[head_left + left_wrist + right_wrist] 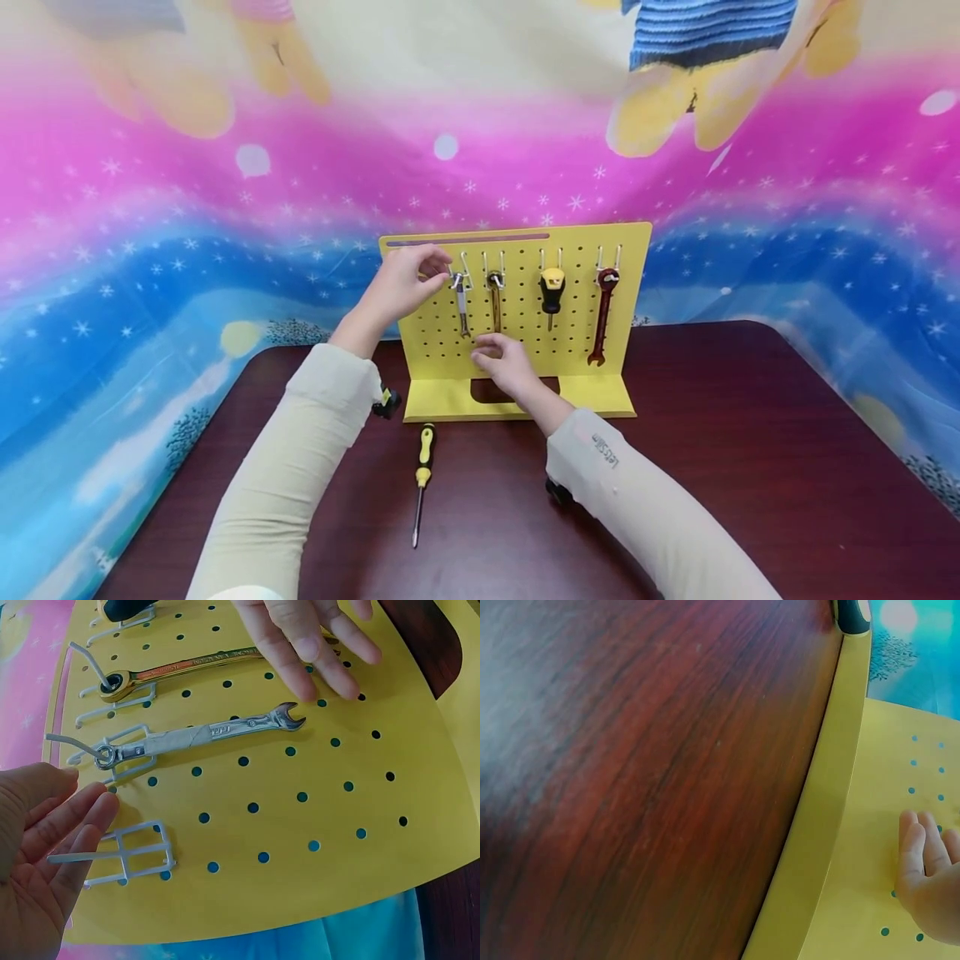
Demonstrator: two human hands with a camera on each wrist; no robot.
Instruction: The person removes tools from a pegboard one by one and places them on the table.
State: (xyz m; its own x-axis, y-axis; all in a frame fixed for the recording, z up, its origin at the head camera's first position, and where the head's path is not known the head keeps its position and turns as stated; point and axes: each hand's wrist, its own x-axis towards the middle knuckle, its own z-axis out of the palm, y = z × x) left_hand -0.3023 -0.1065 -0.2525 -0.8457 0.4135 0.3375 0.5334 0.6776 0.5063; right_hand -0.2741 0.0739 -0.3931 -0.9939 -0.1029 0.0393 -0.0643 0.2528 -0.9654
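A short silver combination wrench (202, 738) hangs by its ring end from a white hook on the yellow pegboard (525, 358). My left hand (411, 282) is beside that ring end, fingers loosely bent and holding nothing; in the left wrist view its fingertips overlap a bare hook (142, 851). To the right hangs a gold combination wrench (496, 308). Close in front of its lower end is my right hand (506, 364), fingers relaxed with nothing in them. The right wrist view shows this hand (926, 885) in front of the board's holes.
Farther right on the board hang a stubby yellow-and-black screwdriver (552, 292) and a red combination wrench (602, 321). A long yellow-and-black screwdriver (423, 475) lies on the dark wooden table (750, 467), in front of the board's base. Behind stands a colourful printed cloth (525, 158).
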